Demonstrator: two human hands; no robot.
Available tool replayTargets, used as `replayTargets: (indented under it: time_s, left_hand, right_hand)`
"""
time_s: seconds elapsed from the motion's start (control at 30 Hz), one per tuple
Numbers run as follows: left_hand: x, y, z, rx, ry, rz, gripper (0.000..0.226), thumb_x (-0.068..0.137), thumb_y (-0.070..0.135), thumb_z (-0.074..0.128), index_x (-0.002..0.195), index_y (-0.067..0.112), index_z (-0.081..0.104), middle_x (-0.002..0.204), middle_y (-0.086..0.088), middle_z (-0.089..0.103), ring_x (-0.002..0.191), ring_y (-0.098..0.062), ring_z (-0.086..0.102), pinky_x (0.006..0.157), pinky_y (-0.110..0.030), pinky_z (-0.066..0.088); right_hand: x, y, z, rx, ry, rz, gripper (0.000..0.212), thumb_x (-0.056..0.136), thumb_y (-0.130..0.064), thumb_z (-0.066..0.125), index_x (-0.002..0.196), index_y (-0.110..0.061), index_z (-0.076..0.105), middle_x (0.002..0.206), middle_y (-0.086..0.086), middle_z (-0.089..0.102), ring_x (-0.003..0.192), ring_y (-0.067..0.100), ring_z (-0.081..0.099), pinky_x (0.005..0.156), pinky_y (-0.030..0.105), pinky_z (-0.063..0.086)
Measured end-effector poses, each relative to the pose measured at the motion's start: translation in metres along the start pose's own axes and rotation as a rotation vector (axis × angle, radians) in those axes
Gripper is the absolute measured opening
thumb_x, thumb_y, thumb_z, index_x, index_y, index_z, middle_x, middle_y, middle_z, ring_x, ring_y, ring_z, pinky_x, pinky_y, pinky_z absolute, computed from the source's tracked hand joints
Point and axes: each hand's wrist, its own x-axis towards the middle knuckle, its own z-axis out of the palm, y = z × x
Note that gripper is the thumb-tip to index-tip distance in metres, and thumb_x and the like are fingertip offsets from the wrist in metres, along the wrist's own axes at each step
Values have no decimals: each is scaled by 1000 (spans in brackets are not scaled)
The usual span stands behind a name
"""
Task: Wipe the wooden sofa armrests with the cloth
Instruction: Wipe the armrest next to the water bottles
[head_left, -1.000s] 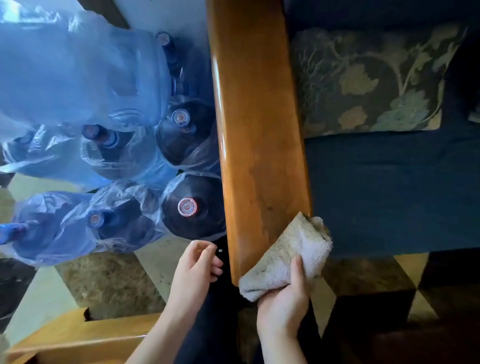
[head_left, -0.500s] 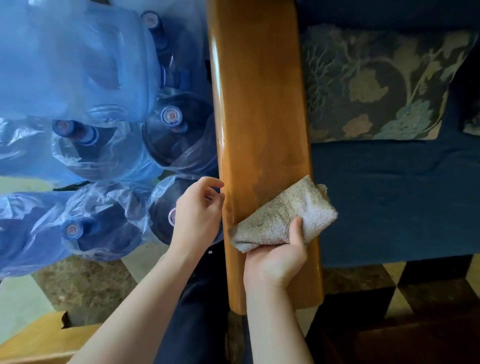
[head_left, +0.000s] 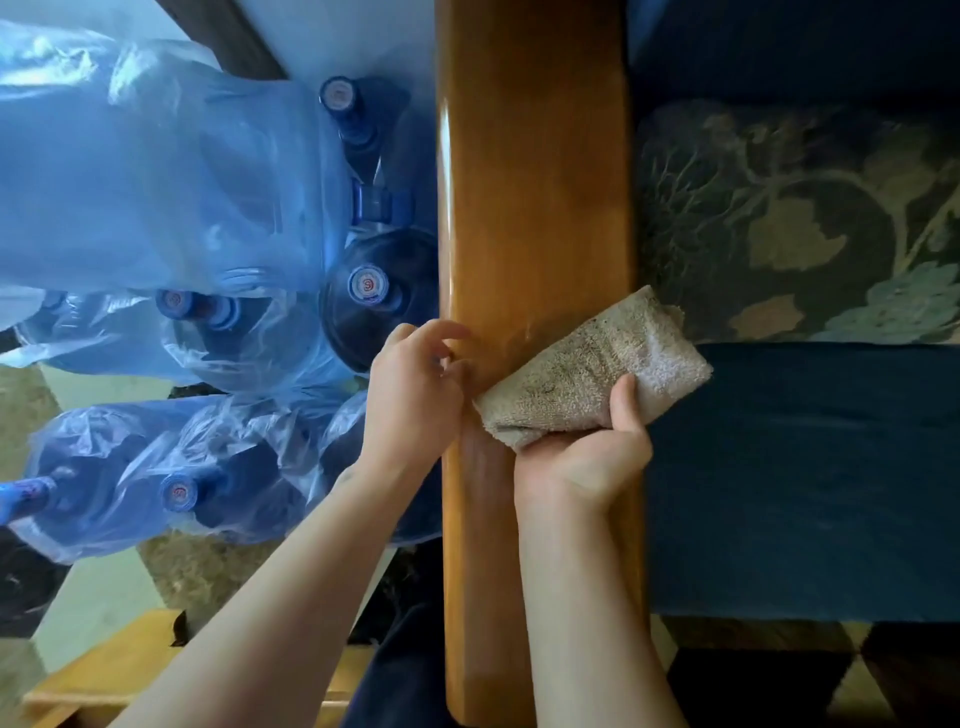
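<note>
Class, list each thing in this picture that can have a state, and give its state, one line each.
Folded beige terry cloth: gripped, lying across the armrest.
Glossy brown wooden armrest: bare beyond the cloth.
Right hand: holds the cloth.
Left hand: fingers loosely curled at the armrest's edge, holding nothing.
Blue water bottles: capped, wrapped in plastic.

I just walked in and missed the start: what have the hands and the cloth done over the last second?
The right hand carried the folded cloth from the armrest's near end up along the wooden armrest. The left hand came in from beside it and now touches its left edge. The right hand's grip on the cloth is unchanged; the water bottles and cushion look undisturbed.
</note>
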Motion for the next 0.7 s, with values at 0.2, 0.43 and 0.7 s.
replayTargets:
  time_s: [0.2, 0.43, 0.7]
  left_hand:
    - [34, 12, 1, -40, 30, -70, 35, 93, 11, 63, 116, 37, 65, 98, 7, 65, 86, -5, 63, 65, -14, 41]
    - [58, 21, 0, -88, 39, -135, 28, 100, 14, 54, 111, 40, 60, 105, 7, 65, 88, -2, 62, 60, -10, 43]
    - [63, 18, -2, -94, 73, -153, 27, 94, 15, 51, 90, 40, 61, 93, 8, 67, 82, -3, 62, 64, -20, 41]
  right_hand:
    - [28, -25, 57, -161, -104, -160, 54, 100, -43, 57, 147, -16, 51, 146, 11, 59, 132, 30, 59, 114, 52, 44]
    - [58, -51, 121, -309, -194, -233, 6, 95, -38, 69, 100, -36, 65, 115, 0, 74, 108, 25, 71, 103, 55, 53]
    - [75, -96, 186, -1216, -459, -656, 10, 93, -22, 59, 101, -20, 64, 101, 0, 71, 93, 18, 67, 89, 39, 55]
